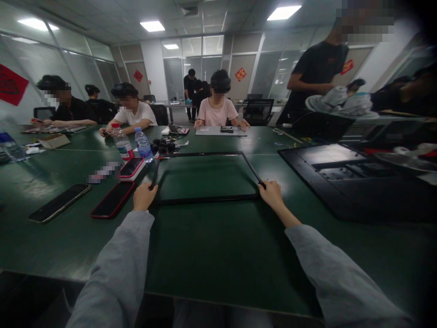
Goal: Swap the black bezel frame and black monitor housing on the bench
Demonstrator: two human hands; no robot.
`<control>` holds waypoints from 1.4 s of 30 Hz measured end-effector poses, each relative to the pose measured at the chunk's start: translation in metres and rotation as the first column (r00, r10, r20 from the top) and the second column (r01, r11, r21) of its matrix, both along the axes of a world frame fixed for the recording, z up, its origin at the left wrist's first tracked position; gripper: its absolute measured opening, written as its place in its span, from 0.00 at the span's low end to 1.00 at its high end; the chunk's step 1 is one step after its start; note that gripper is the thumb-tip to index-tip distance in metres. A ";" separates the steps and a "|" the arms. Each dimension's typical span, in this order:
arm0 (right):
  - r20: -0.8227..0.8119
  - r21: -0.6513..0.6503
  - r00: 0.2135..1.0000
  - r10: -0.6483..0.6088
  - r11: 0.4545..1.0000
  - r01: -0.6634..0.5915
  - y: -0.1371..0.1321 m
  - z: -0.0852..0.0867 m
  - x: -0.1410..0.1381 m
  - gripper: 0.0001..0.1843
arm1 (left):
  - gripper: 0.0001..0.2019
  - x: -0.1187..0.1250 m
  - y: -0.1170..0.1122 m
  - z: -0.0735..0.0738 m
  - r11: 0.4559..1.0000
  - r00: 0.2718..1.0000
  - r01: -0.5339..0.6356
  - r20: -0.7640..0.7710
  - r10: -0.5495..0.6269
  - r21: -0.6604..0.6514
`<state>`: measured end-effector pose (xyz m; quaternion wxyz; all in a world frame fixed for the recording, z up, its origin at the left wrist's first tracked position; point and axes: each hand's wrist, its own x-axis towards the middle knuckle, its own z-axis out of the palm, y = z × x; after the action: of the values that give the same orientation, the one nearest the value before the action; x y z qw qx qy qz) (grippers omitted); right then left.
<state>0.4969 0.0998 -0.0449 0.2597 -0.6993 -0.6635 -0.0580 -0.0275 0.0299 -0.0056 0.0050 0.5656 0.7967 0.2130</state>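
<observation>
A thin black rectangular frame (208, 198), with the green table showing through its opening, is held by its two short sides. My left hand (144, 197) is closed round the left side, near the front corner. My right hand (272, 193) grips the right side at about the same height. Whether the frame rests on the table or hangs just above it, I cannot tell. Left of my left hand lie a phone with a red edge (113, 199) and, behind it, another phone (132, 167) on a pale box.
The green table (218, 255) stretches ahead. At right lies a large black panel (327, 182). Two bottles, one with a red cap (122, 141) and one blue-labelled (143, 145), stand behind the phones. A dark phone (59, 202) lies far left. Across the table sits a person in pink (218, 111).
</observation>
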 end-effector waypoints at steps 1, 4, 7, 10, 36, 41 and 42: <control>-0.007 -0.002 1.000 -0.004 1.000 0.004 0.000 0.000 0.000 0.22 | 0.22 0.000 -0.001 0.000 1.000 1.000 0.001 -0.003 -0.001 0.000; -0.028 -0.005 0.999 -0.018 1.000 0.017 0.001 -0.002 0.001 0.23 | 0.22 0.002 -0.003 0.003 1.000 1.000 -0.006 -0.009 0.006 -0.008; -0.048 0.016 0.999 -0.004 1.000 0.005 0.001 -0.003 0.001 0.22 | 0.20 0.005 -0.006 0.005 1.000 0.999 -0.012 -0.033 0.011 -0.022; -0.066 0.030 0.998 0.025 0.999 -0.023 0.001 -0.003 0.001 0.22 | 0.20 0.006 -0.007 0.006 1.000 0.999 -0.004 -0.047 0.003 -0.029; -0.133 0.113 0.986 0.098 0.990 -0.083 0.010 -0.015 0.007 0.23 | 0.20 0.010 -0.009 0.009 0.988 1.000 -0.005 -0.028 0.009 0.152; -0.088 0.062 0.994 0.065 0.996 -0.060 0.009 -0.016 0.009 0.22 | 0.19 0.008 -0.008 0.006 0.999 0.999 0.004 -0.035 -0.003 0.042; -0.091 0.059 0.994 0.062 0.997 -0.057 0.009 -0.016 0.009 0.22 | 0.19 0.007 -0.008 0.006 1.000 0.999 0.008 -0.044 -0.007 0.022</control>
<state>0.5056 0.1083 -0.0605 0.3116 -0.6736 -0.6692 -0.0363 -0.0205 0.0220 0.0004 -0.0181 0.5730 0.7922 0.2093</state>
